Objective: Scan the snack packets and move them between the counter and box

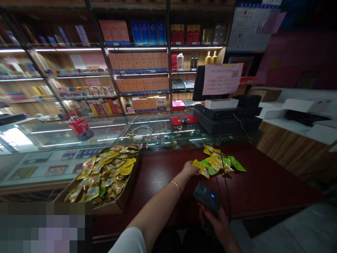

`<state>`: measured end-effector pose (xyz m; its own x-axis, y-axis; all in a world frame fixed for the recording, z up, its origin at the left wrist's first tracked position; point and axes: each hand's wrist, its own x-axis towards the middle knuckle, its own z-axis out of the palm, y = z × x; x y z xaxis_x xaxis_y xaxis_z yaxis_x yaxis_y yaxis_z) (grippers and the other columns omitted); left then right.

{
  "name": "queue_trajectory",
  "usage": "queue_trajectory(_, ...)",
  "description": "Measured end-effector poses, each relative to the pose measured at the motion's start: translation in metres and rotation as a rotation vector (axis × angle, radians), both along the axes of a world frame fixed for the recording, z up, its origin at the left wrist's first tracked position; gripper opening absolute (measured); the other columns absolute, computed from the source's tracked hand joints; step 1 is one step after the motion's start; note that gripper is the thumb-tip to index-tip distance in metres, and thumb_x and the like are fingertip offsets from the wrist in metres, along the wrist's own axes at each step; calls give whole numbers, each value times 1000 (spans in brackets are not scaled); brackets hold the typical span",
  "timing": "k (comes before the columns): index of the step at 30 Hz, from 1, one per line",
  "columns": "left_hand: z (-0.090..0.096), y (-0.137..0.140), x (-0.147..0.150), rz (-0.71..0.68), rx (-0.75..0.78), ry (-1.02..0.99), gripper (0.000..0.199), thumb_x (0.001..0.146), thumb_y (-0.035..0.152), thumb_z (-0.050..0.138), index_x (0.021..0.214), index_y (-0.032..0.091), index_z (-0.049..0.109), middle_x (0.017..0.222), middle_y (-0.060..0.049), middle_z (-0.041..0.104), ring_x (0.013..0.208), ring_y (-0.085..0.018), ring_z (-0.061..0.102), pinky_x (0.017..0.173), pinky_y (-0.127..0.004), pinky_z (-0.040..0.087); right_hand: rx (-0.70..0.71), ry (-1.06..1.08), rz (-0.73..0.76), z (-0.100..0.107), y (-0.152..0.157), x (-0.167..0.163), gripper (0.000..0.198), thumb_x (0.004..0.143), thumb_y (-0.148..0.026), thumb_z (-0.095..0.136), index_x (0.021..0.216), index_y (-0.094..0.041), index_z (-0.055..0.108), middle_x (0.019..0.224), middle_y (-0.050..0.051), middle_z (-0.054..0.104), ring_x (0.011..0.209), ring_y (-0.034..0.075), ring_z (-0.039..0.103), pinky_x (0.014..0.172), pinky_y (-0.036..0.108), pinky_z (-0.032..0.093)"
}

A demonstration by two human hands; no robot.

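Note:
My left hand [190, 169], with a gold bangle on its wrist, reaches over the dark red counter. Its fingers are closed on the edge of a yellow snack packet [202, 169], though the fingertips are partly hidden. That packet lies at the near left side of a small heap of yellow and green packets [215, 163]. Closer to me, my right hand [216, 218] is wrapped round a black barcode scanner [206, 197] with a blue light lit on top. The scanner's head points toward the heap, and its cable [225, 182] runs up across the packets.
An open cardboard box [119, 206] full of snack packets stands on the left. Behind the counter [160, 172] are a glass display case [110, 131], a red bag [79, 127], a mouse [184, 120] and a monitor [199, 84] with a paper notice. Stocked shelves line the wall.

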<state>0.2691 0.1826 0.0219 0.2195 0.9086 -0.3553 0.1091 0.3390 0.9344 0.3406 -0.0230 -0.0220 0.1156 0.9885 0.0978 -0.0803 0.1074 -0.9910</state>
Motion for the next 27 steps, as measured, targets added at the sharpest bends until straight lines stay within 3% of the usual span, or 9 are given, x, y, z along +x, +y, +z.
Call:
queue_trajectory(5, 7, 9, 44, -95, 6, 23, 29, 72, 8, 76, 100, 10, 69, 108, -16, 77, 98, -27, 76, 80, -32, 63, -41, -64, -139, -9, -4, 3, 57, 74, -76, 74, 77, -19, 75, 59, 6, 71, 53, 22, 65, 52, 33, 55)
queue_trajectory(9, 27, 9, 23, -69, 53, 121, 48, 62, 13, 85, 109, 9, 72, 123, -22, 73, 120, -38, 67, 102, -41, 55, -64, -113, -119, -3, -12, 7, 57, 74, -80, 71, 78, -23, 76, 65, 8, 73, 56, 25, 67, 56, 35, 59)
queue_trajectory(12, 53, -4, -49, -62, 369, 323, 66, 65, 19, 86, 128, 15, 69, 142, -19, 64, 136, -37, 55, 119, -41, 40, -53, -129, -34, -1, -8, 12, 55, 74, -78, 72, 74, -23, 76, 57, 6, 69, 52, 23, 66, 55, 34, 58)
queue_trajectory(14, 78, -22, -118, -68, 670, 532, 60, 79, 22, 75, 137, 17, 64, 142, -16, 65, 133, -34, 59, 117, -41, 41, -42, -119, -20, -1, -3, 13, 55, 71, -78, 74, 74, -23, 76, 54, 4, 67, 50, 22, 64, 53, 33, 58)
queue_trajectory(15, 91, -32, -156, -20, 739, 639, 54, 82, 21, 70, 136, 18, 66, 139, -14, 68, 129, -32, 62, 116, -41, 43, -36, -109, -23, -2, -2, 12, 56, 69, -78, 75, 74, -22, 76, 53, 4, 67, 49, 22, 63, 51, 32, 57)
queue_trajectory(17, 116, -49, -229, 57, 763, 876, 46, 85, 15, 63, 130, 19, 69, 133, -13, 71, 126, -30, 64, 113, -40, 45, -30, -83, -43, -2, -1, 9, 56, 68, -77, 75, 75, -22, 76, 55, 4, 67, 48, 21, 63, 50, 31, 57)
queue_trajectory(20, 135, -63, -313, 77, 579, 1320, 51, 82, 11, 64, 132, 20, 68, 132, -13, 71, 124, -31, 65, 107, -40, 47, -46, -35, -61, 2, -3, 2, 50, 74, -70, 76, 81, -21, 78, 59, 4, 69, 48, 19, 62, 50, 30, 55)
queue_trajectory(23, 129, -71, -349, 42, 479, 1419, 49, 73, 13, 73, 122, 17, 71, 123, -18, 74, 118, -36, 67, 100, -45, 50, -34, -27, -45, 10, -5, -3, 52, 75, -70, 76, 83, -19, 78, 60, 5, 70, 48, 19, 62, 49, 30, 53)
queue_trajectory(27, 112, -78, -349, 17, 503, 1417, 42, 68, 16, 77, 109, 21, 75, 120, -16, 75, 122, -38, 62, 106, -50, 43, -16, -115, -49, 13, -3, -3, 57, 73, -74, 74, 72, -18, 77, 67, 10, 74, 50, 21, 64, 49, 31, 54)
